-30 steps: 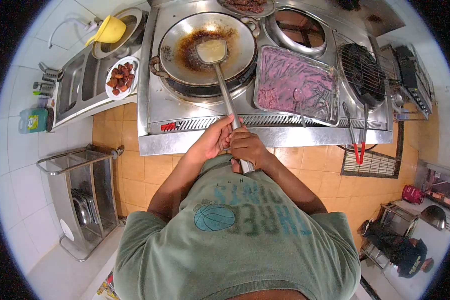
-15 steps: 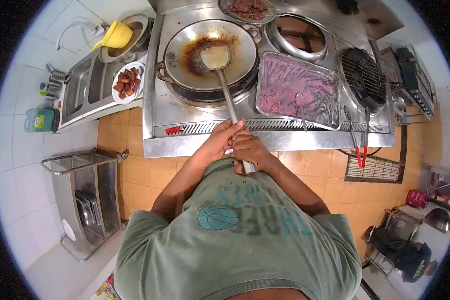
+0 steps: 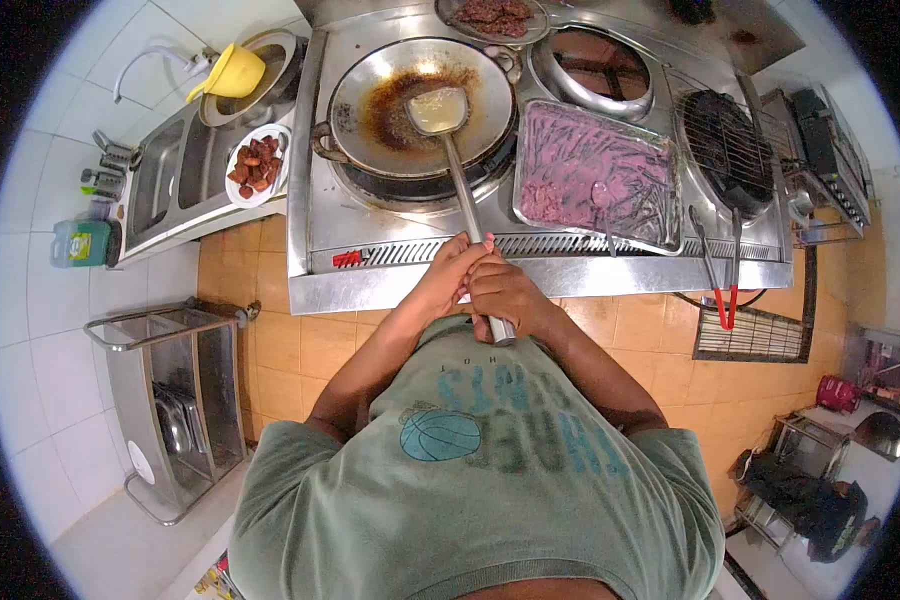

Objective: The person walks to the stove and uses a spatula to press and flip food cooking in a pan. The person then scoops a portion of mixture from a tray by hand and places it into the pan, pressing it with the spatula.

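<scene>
While the steel stove runs across ahead of the left hand and right hand, the wok sits farther out, and a pink-smeared tray lies ahead-right of the right one. From where I'm standing, both hands are wrapped round a metal ladle, scoop in or just over the wok, can't tell which.

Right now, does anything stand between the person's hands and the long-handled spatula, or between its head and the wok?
Nothing visible does: the left hand and right hand both grip the spatula, whose head shows over the wok with no other object between.
</scene>
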A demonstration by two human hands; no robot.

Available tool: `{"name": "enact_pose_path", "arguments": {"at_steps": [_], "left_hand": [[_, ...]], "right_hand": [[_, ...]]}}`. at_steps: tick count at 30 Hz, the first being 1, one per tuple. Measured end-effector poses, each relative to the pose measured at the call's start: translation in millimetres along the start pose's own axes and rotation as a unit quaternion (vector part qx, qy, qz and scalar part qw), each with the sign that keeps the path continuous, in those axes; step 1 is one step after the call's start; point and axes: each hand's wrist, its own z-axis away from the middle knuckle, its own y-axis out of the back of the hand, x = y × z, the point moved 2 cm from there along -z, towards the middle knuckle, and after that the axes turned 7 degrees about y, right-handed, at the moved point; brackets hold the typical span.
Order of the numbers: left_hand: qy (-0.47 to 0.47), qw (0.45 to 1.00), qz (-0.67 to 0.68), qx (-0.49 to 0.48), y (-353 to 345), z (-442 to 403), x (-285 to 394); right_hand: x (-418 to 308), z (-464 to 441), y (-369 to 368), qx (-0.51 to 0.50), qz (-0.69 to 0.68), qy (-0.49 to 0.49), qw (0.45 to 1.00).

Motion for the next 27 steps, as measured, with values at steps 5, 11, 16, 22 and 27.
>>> {"name": "enact_pose_path", "arguments": {"at_steps": [5,11,16,22,27], "left_hand": [[-0.014,1.0,-0.014,-0.017,-1.5,-1.4,-1.6],[-0.027,0.999,-0.041,0.0,-12.5,3.1,4.5],[-0.038,0.998,-0.046,-0.011,-16.3,5.1,8.7],[-0.073,0.997,-0.034,-0.013,-26.3,12.2,20.8],[-0.082,0.996,-0.031,-0.011,-35.4,18.9,29.0]], "right_hand": [[-4.0,-2.9,5.4,-0.004,0.004,0.012,1.0],[-4.3,1.4,10.5,-0.012,0.011,0.027,1.0],[-9.6,-4.4,14.6,-0.014,0.014,0.03,0.999],[-10.9,-13.8,22.2,-0.041,0.009,0.054,0.998],[-16.2,-24.2,32.4,-0.081,0.019,0.046,0.995]]}}
